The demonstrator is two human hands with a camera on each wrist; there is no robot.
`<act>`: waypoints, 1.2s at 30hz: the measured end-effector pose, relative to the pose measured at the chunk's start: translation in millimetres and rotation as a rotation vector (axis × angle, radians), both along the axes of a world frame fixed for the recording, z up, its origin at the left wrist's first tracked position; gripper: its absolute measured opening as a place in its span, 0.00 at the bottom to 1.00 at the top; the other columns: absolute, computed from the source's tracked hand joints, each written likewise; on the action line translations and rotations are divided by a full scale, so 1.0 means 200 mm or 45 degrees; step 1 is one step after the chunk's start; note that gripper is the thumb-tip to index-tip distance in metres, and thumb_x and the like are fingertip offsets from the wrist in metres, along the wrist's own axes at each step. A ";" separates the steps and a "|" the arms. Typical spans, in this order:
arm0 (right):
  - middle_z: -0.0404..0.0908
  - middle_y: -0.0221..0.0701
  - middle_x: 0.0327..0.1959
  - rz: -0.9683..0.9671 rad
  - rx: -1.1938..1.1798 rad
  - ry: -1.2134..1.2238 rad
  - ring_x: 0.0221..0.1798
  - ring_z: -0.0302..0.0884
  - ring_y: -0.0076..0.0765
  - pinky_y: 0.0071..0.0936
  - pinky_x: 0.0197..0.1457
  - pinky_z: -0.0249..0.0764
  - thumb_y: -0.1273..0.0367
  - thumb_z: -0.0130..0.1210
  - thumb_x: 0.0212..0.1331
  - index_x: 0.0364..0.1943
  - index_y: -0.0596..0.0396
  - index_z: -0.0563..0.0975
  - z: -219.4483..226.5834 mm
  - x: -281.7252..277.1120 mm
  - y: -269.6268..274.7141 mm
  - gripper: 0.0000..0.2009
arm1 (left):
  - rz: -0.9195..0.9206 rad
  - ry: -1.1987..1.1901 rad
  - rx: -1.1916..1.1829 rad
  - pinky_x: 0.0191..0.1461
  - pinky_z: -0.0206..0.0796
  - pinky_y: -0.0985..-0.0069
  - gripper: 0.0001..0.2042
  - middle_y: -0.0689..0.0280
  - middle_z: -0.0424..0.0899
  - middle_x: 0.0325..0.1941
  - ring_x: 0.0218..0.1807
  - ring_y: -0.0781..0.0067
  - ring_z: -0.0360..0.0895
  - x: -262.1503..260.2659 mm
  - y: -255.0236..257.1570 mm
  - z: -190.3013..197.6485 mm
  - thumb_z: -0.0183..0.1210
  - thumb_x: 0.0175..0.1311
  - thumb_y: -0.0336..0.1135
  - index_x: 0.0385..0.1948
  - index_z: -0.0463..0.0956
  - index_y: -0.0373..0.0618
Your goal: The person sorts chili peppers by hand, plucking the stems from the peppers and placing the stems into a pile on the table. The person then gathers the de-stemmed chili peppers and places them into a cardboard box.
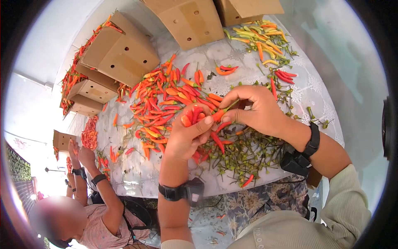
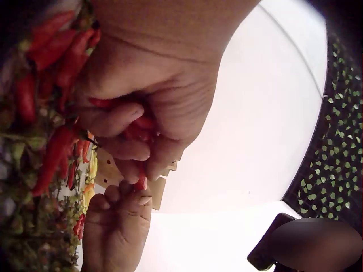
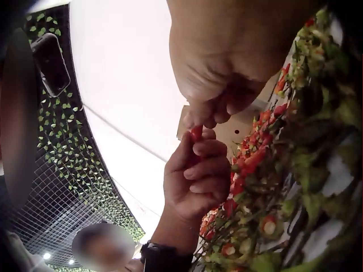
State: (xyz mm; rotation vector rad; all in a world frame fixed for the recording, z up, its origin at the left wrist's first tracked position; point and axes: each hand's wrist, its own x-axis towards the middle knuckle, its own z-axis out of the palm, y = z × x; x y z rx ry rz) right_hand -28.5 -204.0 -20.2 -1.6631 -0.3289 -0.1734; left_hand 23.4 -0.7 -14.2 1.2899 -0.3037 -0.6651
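My left hand holds several red chili peppers in its curled fingers. Between its thumb and fingers it also grips one orange-red chili pepper, whose stem end points at my right hand. The right thumb and fingertips pinch the green stem of that pepper. In the left wrist view, red peppers show between the left fingers. The right wrist view has the gripped pepper's red tip between both hands. Both hands are above the white patterned table.
A heap of red and orange chilies lies beyond the left hand. Green stems are piled below the right hand. Yellow chilies lie at the back right. Cardboard boxes line the far side. Another person works at the left.
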 end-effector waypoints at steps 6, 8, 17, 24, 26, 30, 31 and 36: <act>0.81 0.26 0.28 -0.009 0.089 0.103 0.30 0.74 0.15 0.16 0.33 0.68 0.69 0.63 0.54 0.33 0.58 0.80 -0.02 0.01 0.00 0.07 | -0.033 0.051 -0.064 0.16 0.49 0.88 0.10 0.62 0.79 0.25 0.16 0.86 0.65 0.00 0.01 0.03 0.62 0.57 0.30 0.38 0.73 0.41; 0.80 0.25 0.27 0.055 0.135 0.153 0.29 0.72 0.14 0.16 0.32 0.67 0.68 0.63 0.54 0.31 0.58 0.80 -0.02 0.01 0.00 0.08 | -0.073 0.085 -0.045 0.16 0.51 0.87 0.10 0.63 0.79 0.25 0.17 0.85 0.67 0.00 0.01 0.03 0.63 0.57 0.30 0.38 0.74 0.41; 0.79 0.24 0.26 0.175 0.047 0.205 0.30 0.73 0.14 0.16 0.32 0.67 0.66 0.59 0.59 0.30 0.59 0.78 -0.02 0.01 -0.01 0.09 | -0.186 -0.104 0.096 0.18 0.58 0.88 0.11 0.67 0.79 0.25 0.17 0.84 0.69 -0.03 -0.01 0.02 0.64 0.57 0.34 0.37 0.76 0.41; 0.78 0.24 0.26 0.414 0.381 0.438 0.27 0.70 0.16 0.17 0.31 0.66 0.64 0.58 0.60 0.30 0.58 0.77 -0.04 0.02 -0.01 0.10 | -0.204 -0.032 -0.043 0.18 0.60 0.86 0.11 0.65 0.79 0.25 0.17 0.82 0.71 -0.05 -0.01 0.00 0.65 0.56 0.33 0.38 0.76 0.40; 0.77 0.23 0.26 0.496 0.489 0.560 0.26 0.69 0.17 0.17 0.31 0.65 0.63 0.58 0.60 0.30 0.56 0.77 -0.03 0.02 -0.02 0.10 | -0.227 -0.032 -0.073 0.17 0.59 0.86 0.11 0.64 0.79 0.25 0.17 0.81 0.72 -0.05 -0.01 0.01 0.64 0.56 0.33 0.37 0.75 0.40; 0.75 0.22 0.26 0.300 0.662 0.652 0.28 0.69 0.17 0.17 0.33 0.65 0.63 0.56 0.61 0.31 0.52 0.76 -0.02 0.02 -0.01 0.08 | -0.256 0.058 -0.126 0.16 0.55 0.86 0.09 0.63 0.79 0.28 0.19 0.79 0.72 -0.01 0.00 0.00 0.60 0.60 0.35 0.37 0.74 0.41; 0.75 0.21 0.26 0.156 0.626 0.605 0.29 0.69 0.17 0.17 0.33 0.65 0.63 0.56 0.61 0.31 0.52 0.76 -0.02 0.03 -0.03 0.08 | -0.247 0.099 -0.155 0.15 0.54 0.86 0.09 0.63 0.79 0.29 0.20 0.79 0.72 0.00 0.00 0.00 0.59 0.61 0.36 0.37 0.74 0.42; 0.74 0.20 0.28 -0.276 0.213 0.103 0.32 0.68 0.15 0.17 0.36 0.65 0.70 0.56 0.59 0.30 0.53 0.74 -0.06 0.07 -0.11 0.04 | -0.092 0.337 -0.521 0.20 0.62 0.87 0.11 0.58 0.79 0.36 0.30 0.73 0.76 0.06 0.04 -0.05 0.50 0.67 0.37 0.45 0.72 0.43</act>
